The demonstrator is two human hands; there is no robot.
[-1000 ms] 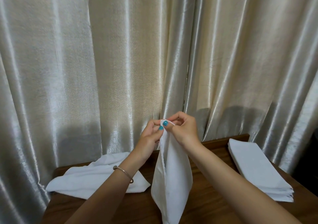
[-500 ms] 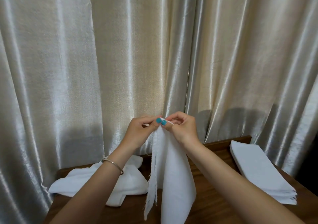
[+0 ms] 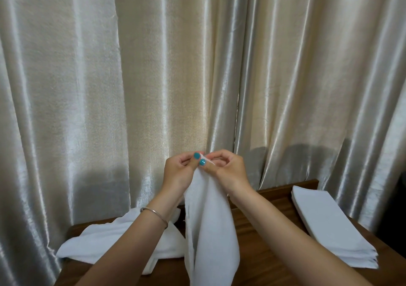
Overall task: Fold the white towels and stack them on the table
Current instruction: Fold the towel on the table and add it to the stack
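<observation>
A white towel (image 3: 208, 226) hangs in loose vertical folds above the wooden table (image 3: 265, 252). My left hand (image 3: 179, 171) and my right hand (image 3: 228, 168) are raised side by side and both pinch its top edge between thumb and fingers. Their thumbs almost touch. A heap of unfolded white towels (image 3: 98, 242) lies at the table's left. A neat stack of folded white towels (image 3: 329, 226) sits at the right. The hanging towel's lower end runs out of the frame.
Shiny cream curtains (image 3: 153, 76) hang close behind the table along its far and side edges. Bare wood shows between the hanging towel and the folded stack. A dark gap (image 3: 395, 208) lies at the far right beyond the table.
Both hands have kept their pinch on the towel's top edge while the left hand shifted its grip along it. The hanging cloth has spread slightly. The unfolded heap has been disturbed.
</observation>
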